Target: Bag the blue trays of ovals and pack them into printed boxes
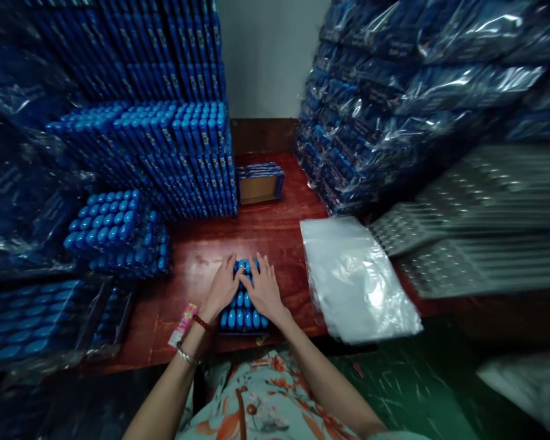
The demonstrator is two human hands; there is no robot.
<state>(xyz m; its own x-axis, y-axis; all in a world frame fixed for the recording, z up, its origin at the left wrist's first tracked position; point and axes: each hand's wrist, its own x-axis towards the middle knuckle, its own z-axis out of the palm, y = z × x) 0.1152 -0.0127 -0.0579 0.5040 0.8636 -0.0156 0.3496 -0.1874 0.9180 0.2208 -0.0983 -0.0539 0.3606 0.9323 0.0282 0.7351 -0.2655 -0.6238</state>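
A small tray of blue oval pieces [243, 316] lies on the red-brown wooden table [275, 235] right in front of me. My left hand [222, 286] rests flat on the tray's left side with its fingers stretched out. My right hand [263, 288] lies flat on the tray's right side, fingers spread, its fingertips close to those of the left. Both hands cover the tray's upper rows; only the near rows and a few far pieces show. Neither hand grips anything.
Stacked trays of blue pieces [119, 235] stand left of the hands, and tall blue stacks [174, 159] rise behind them. A pile of clear plastic bags [357, 278] lies to the right. Wrapped blue packs [394, 104] and clear empty trays [476, 232] fill the right side. A small box [260, 183] sits at the back.
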